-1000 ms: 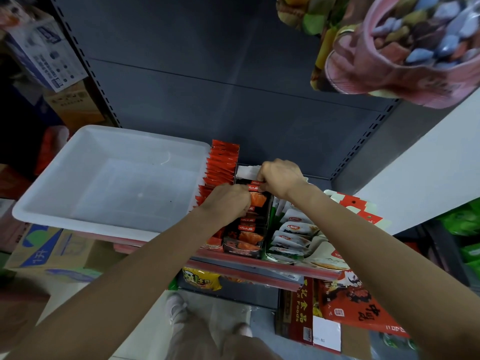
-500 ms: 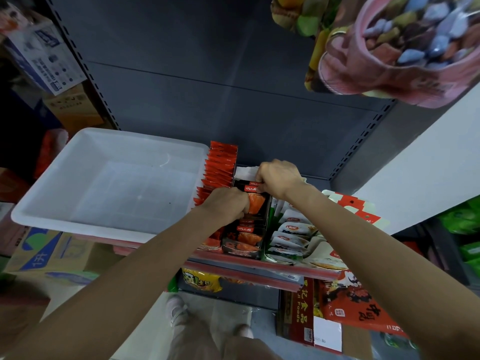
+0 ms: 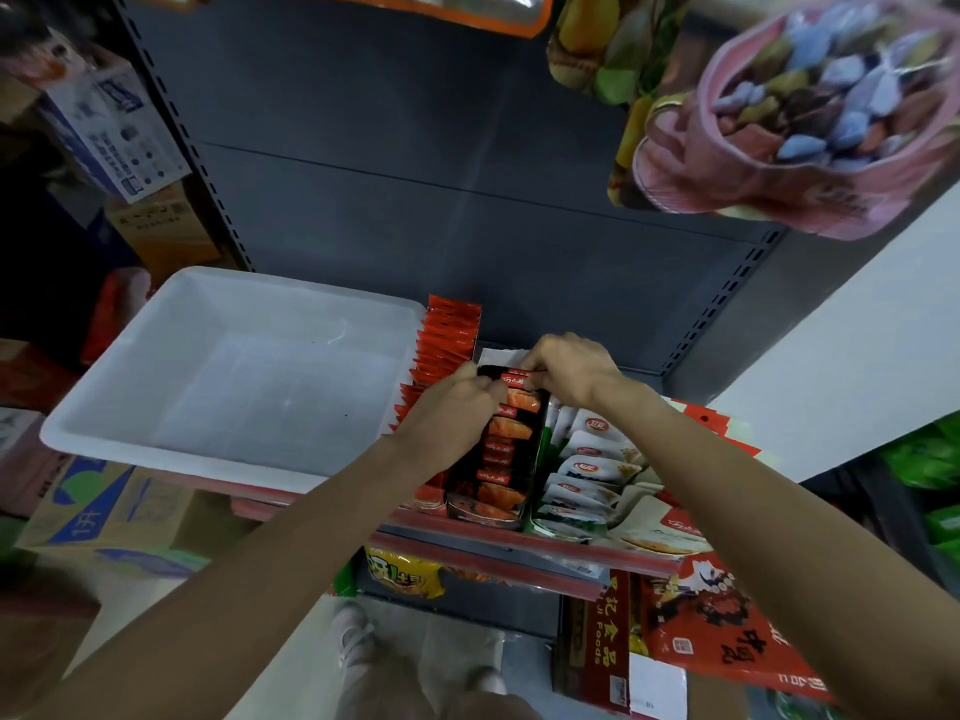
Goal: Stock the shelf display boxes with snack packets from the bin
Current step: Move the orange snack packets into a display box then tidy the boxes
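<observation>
- The white bin (image 3: 228,376) sits on the shelf at my left, and I see no packets in it; I judge the stocking nearly finished.
- Just right of it stand three display boxes: a row of red packets (image 3: 447,335), a dark middle box (image 3: 488,506) of orange-and-black packets, and a box of white packets (image 3: 587,459), all looking full.
- My left hand (image 3: 447,423) reaches into the middle box, fingers curled around the rear packets (image 3: 519,402).
- My right hand (image 3: 566,371) meets it from the opposite side, fingertips pinching the top edge of the rearmost packet.
- Both forearms stretch forward and converge at the box's back.
</observation>
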`<action>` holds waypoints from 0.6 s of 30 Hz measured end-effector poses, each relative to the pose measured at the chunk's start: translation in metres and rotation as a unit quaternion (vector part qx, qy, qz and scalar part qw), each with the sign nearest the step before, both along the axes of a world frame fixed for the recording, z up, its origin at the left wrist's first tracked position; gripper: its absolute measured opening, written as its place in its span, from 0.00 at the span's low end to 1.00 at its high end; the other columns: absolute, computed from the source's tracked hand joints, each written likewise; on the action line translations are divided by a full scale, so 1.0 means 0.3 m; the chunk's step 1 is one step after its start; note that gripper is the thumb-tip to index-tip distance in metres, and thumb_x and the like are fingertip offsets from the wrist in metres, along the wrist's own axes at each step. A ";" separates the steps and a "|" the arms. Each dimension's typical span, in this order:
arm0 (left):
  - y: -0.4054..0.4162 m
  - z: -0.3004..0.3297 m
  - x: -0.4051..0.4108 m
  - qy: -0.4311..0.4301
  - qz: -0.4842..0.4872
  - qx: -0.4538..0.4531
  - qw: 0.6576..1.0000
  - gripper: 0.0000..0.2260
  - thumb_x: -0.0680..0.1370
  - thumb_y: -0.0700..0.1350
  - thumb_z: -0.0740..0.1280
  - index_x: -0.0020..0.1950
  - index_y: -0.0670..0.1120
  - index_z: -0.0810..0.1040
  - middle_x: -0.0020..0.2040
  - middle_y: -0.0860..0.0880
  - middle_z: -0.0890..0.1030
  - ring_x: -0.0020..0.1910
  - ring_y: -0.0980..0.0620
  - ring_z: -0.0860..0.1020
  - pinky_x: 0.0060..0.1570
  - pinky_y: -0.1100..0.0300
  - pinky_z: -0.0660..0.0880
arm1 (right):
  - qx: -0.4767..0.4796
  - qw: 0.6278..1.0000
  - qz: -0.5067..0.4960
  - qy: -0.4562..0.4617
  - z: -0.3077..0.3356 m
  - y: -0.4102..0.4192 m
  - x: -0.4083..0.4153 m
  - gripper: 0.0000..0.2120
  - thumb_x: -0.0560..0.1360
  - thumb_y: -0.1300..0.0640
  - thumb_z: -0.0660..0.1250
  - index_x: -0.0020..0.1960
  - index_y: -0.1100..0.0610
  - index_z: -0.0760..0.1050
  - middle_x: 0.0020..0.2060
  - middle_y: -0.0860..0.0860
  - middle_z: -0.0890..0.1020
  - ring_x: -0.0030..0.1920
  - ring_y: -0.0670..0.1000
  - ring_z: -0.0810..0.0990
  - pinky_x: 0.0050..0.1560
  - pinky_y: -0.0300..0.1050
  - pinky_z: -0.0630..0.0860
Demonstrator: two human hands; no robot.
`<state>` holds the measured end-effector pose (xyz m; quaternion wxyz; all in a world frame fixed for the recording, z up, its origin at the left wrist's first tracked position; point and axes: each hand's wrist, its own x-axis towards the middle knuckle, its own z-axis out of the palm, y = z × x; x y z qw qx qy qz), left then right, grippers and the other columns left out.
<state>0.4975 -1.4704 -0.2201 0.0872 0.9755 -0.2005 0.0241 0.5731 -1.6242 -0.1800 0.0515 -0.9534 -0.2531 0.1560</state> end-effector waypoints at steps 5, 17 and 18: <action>0.007 -0.006 0.007 -0.114 0.019 -0.006 0.993 0.10 0.66 0.39 0.77 0.41 0.46 0.79 0.31 0.51 0.79 0.35 0.49 0.74 0.33 0.59 0.65 | 0.036 0.997 -0.001 0.061 0.009 -0.012 0.006 0.12 0.77 0.62 0.62 0.53 0.50 0.81 0.51 0.49 0.82 0.53 0.52 0.78 0.49 0.46 0.74; -0.016 0.013 0.053 0.027 0.101 -0.106 0.989 0.12 0.79 0.43 0.63 0.63 0.48 0.77 0.51 0.43 0.78 0.54 0.47 0.74 0.52 0.56 0.71 | -0.004 0.997 -0.003 0.080 -0.019 -0.003 -0.013 0.14 0.72 0.52 0.71 0.53 0.59 0.78 0.45 0.54 0.80 0.46 0.53 0.78 0.44 0.44 0.73; -0.014 0.016 0.050 0.028 0.098 -0.101 0.990 0.13 0.79 0.44 0.64 0.63 0.48 0.77 0.52 0.44 0.78 0.55 0.47 0.74 0.53 0.56 0.70 | -0.006 0.998 -0.009 0.065 -0.029 0.006 -0.011 0.15 0.71 0.53 0.72 0.54 0.59 0.78 0.48 0.56 0.80 0.48 0.55 0.79 0.47 0.46 0.74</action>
